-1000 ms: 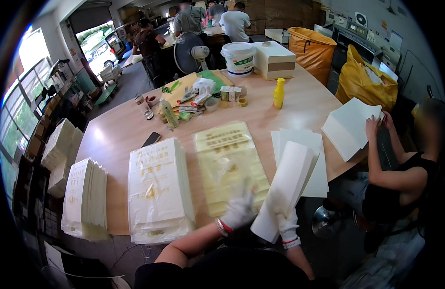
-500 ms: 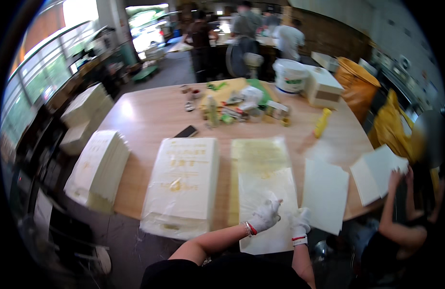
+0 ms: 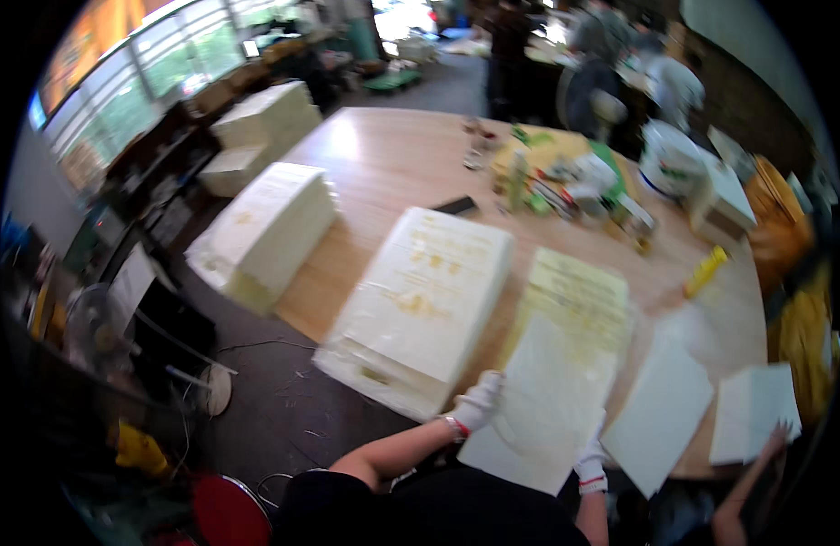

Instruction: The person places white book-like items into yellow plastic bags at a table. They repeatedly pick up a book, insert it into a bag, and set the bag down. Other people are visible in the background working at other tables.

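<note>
Your white sheet (image 3: 540, 409) lies at the near edge of the table (image 3: 383, 164), slanted over the lower part of the yellowish plastic bag (image 3: 579, 296); whether any of it is inside the bag, I cannot tell. Your gloved left hand (image 3: 479, 400) is at the sheet's left edge with its fingers bent in; I cannot tell if they pinch it. Your gloved right hand (image 3: 591, 466) is at the lower right edge, partly hidden, so its grip cannot be told either.

To your left stand 2 stacks of wrapped packs, the nearer stack (image 3: 429, 291) just beside the bag and the farther stack (image 3: 270, 223) beyond it. A phone (image 3: 455, 206) lies behind the nearer stack. To your right are loose sheets (image 3: 661, 409), then more sheets (image 3: 752, 409) touched by a co-worker's hand (image 3: 778, 439). A yellow bottle (image 3: 704, 272) lies farther back.
</note>
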Demonstrator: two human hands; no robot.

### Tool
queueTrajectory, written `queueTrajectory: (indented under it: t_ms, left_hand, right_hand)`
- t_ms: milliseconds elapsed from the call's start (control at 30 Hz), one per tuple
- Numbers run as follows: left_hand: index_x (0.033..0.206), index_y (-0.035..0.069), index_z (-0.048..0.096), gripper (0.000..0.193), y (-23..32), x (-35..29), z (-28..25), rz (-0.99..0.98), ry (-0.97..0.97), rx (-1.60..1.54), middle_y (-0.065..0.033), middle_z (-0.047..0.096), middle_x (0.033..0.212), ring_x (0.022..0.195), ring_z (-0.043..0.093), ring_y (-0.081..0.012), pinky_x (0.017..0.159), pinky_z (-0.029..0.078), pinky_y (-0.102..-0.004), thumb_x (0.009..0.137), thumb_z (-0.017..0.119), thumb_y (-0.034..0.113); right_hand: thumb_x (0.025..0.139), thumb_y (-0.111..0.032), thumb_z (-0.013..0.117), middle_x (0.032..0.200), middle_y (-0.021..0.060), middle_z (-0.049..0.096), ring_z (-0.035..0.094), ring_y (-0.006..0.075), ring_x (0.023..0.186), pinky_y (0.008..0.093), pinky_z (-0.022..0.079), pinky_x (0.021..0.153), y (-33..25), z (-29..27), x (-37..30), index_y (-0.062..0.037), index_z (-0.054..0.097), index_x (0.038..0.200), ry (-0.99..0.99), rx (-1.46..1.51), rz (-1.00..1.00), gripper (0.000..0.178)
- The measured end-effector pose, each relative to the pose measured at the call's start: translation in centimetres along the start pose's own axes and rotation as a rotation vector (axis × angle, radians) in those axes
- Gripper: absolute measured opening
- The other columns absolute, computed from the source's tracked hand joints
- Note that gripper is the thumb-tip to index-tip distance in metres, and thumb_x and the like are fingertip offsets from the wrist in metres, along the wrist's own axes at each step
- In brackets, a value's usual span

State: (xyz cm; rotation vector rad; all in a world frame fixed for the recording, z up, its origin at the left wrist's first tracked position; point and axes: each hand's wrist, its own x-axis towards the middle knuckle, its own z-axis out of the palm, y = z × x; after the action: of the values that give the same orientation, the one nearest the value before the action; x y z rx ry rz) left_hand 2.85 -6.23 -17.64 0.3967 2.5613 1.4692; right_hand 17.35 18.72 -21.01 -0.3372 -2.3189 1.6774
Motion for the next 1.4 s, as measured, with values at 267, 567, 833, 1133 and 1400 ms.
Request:
queueTrajectory:
  t_ms: [267,567,833,1133,1400]
  left_hand:
    - [0.111,0.014,0.047,0.03,3.9,-10.1,-7.2,-0.017,-0.586,0.329,-0.0152,0.049,0.108,0.09,0.057,-0.0355,0.071,0.046,-0.0447,0.082,0.053,0.021]
    - [0.087,0.003,0.046,0.012,2.9,-7.4,-7.4,-0.036,-0.341,-0.132,-0.013,0.054,0.073,0.06,0.056,-0.0235,0.054,0.046,-0.0317,0.076,0.047,-0.003]
    - [0.073,0.006,0.049,0.014,9.0,-5.4,-10.1,0.68,-0.182,0.023,-0.0097,0.047,0.07,0.061,0.051,-0.0271,0.052,0.042,-0.0343,0.064,0.054,-0.003]
    - [0.069,0.005,0.045,0.025,-1.4,-1.2,-22.7,0.324,0.753,-0.621,-0.0014,0.045,0.07,0.067,0.044,-0.0112,0.061,0.037,-0.0251,0.09,0.038,0.016]
    - [0.112,0.009,0.044,0.027,-13.9,-5.5,-19.2,-0.32,0.736,-0.705,-0.0057,0.054,0.097,0.085,0.052,-0.0173,0.076,0.044,-0.0318,0.085,0.042,0.01]
  right_hand:
    - [0.082,-0.018,0.051,0.119,0.0214,0.05,0.053,0.033,0.103,0.0376,0.043,0.086,-6.0,2.1,-10.0,-0.0107,0.018,0.139,-0.216,-0.575,0.09,0.066]
    - [0.082,-0.021,0.053,0.086,0.0219,0.063,0.062,0.0343,0.078,0.039,0.048,0.068,-11.4,0.9,-11.2,-0.0093,0.038,0.131,-0.114,-0.517,0.492,0.052]
    - [0.086,-0.019,0.049,0.103,0.0099,0.059,0.06,0.0211,0.089,0.0326,0.049,0.08,-13.3,5.9,-5.0,-0.0007,0.05,0.116,0.017,0.305,0.109,0.035]
    - [0.089,-0.022,0.053,0.097,0.0106,0.059,0.059,0.0172,0.087,0.0303,0.05,0.076,-15.3,20.3,3.6,0.0014,0.049,0.113,-0.582,0.897,0.508,0.035]
    - [0.09,-0.031,0.052,0.086,0.0085,0.06,0.06,0.014,0.074,0.0284,0.05,0.067,-12.9,19.7,0.8,-0.0006,0.044,0.119,-0.543,0.312,0.36,0.043]
